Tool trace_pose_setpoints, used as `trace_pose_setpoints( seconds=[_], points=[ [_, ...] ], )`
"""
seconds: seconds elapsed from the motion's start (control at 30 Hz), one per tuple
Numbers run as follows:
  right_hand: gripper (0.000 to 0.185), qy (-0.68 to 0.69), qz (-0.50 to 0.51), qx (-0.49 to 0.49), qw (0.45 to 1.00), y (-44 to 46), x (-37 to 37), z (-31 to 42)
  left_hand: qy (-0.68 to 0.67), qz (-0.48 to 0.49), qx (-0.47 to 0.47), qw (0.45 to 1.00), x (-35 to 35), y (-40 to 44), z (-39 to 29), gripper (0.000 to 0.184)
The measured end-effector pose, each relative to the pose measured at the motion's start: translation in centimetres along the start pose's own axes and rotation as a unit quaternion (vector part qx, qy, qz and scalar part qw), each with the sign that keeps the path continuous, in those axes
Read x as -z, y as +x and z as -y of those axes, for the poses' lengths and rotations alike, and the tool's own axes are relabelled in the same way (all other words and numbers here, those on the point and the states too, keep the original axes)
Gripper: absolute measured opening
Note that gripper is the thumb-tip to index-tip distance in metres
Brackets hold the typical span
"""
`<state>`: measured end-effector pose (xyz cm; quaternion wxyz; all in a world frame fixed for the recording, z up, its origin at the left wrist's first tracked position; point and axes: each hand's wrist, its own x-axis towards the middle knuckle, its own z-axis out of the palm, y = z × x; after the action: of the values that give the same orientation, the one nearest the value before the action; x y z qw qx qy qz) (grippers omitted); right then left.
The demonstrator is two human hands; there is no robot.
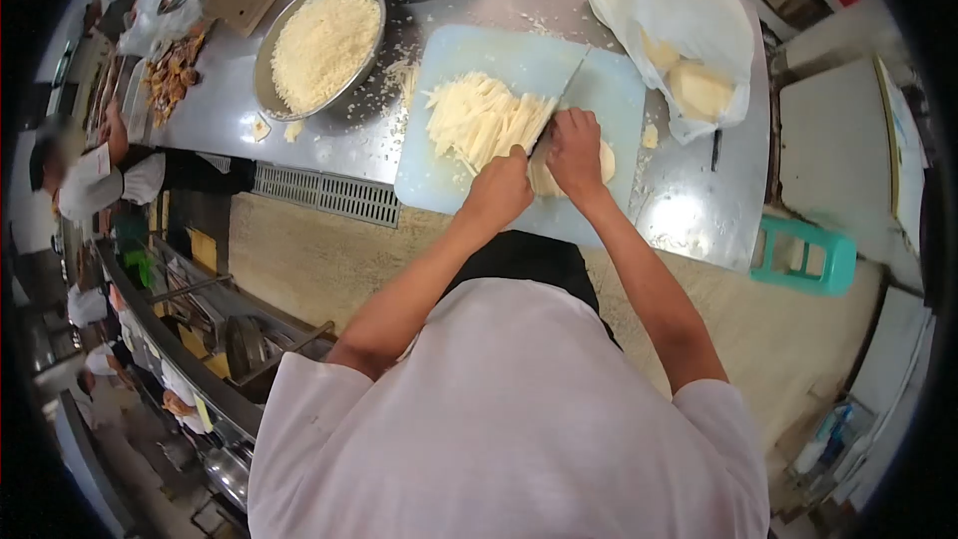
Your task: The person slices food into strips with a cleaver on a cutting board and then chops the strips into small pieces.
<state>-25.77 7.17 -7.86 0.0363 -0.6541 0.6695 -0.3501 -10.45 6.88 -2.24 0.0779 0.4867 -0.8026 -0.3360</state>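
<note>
My left hand is closed round the handle of a kitchen knife, whose blade points away from me across a pale blue cutting board. To the blade's left lies a heap of thin, pale yellow vegetable strips. On the right side of the blade, my right hand presses with curled fingers on pale vegetable slices, partly hidden under it. The kind of vegetable is not clear.
A metal bowl of finely cut pale pieces stands left of the board. A white plastic bag holds pale peeled chunks. Scraps dot the metal table. A green stool stands right; another person is at left.
</note>
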Motion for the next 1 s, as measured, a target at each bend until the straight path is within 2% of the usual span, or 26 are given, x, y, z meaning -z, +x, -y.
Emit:
trace_pose_setpoints(
  seconds=[0.1,0.33,0.4,0.47,0.53,0.67,0.77,0.9,1.0],
  points=[
    [0.024,0.004,-0.04,0.011,0.999,-0.5,0.7,0.0,-0.004,-0.009,0.002,1.0,0.6,0.3,0.1,0.012],
    [0.023,-0.032,-0.025,0.01,0.999,-1.0,0.4,0.3,0.02,0.021,0.019,0.999,4.0,-4.0,-2.7,0.013],
    [0.026,-0.021,-0.06,0.028,0.998,-0.9,-0.1,0.1,0.029,0.026,0.023,0.999,2.1,-3.4,-1.7,0.014],
    [0.024,-0.024,-0.036,0.018,0.999,-1.0,0.2,0.4,0.035,0.025,0.031,0.999,0.6,-2.7,-0.7,0.015],
    [0.023,-0.035,-0.015,0.01,0.999,-1.2,0.7,0.2,-0.013,-0.013,-0.026,0.999,0.5,-0.8,-1.1,0.015],
    [0.027,-0.034,-0.033,0.023,0.999,-0.9,0.5,0.5,0.012,0.043,0.026,0.999,3.8,-3.2,-3.0,0.014],
    [0.029,-0.032,-0.025,0.013,0.999,-1.4,0.5,0.3,0.031,0.032,0.02,0.999,0.7,-2.9,-0.9,0.014],
    [0.03,-0.031,-0.032,0.033,0.998,-1.1,0.5,0.1,0.012,0.01,-0.008,1.0,1.8,-2.0,-2.1,0.015],
    [0.03,-0.02,-0.035,0.01,0.999,-1.2,0.4,0.2,0.024,0.052,0.026,0.998,3.4,-3.3,-2.6,0.011]
  ],
)
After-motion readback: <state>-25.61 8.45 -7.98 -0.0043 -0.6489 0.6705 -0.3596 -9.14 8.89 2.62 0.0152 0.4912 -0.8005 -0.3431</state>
